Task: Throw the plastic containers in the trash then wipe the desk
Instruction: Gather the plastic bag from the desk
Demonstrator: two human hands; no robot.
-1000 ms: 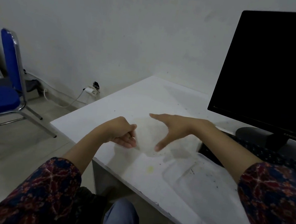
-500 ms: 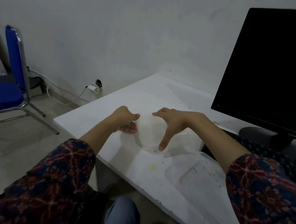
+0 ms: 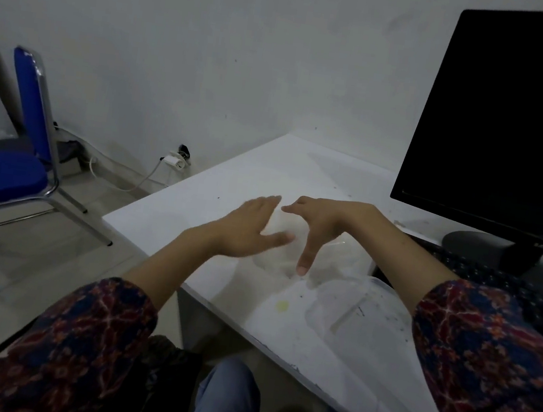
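The white flat-topped bench point(image 3: 267, 170) carries everything, with a black flat-screen monitor point(image 3: 516, 117) on its oval stand at the far right and a black keyboard point(image 3: 495, 280) below it. Nearest the front edge lies a clear, shallow rectangular plastic container point(image 3: 363, 308), flecked with dark crumbs, touching or just beside a clear round plastic bowl-shaped container point(image 3: 279, 241) that sits further in, between the two hands. A small yellow stain point(image 3: 282, 306) marks the bench just in front of them.

The right hand point(image 3: 322, 226) arches over the round container, thumb tip down at its near rim and fingers spread toward its far side; whether it already grips is hard to tell. The left hand point(image 3: 253, 227) is released, fingers straight, palm against the container's left side.

The step appears to be gathering the round container for the trash. Thin clear plastic will likely flex and slip, so cupping it from both sides and lifting level should keep any residue inside. Stacking it with the rectangular one could save a trip. No trash bin is in view.
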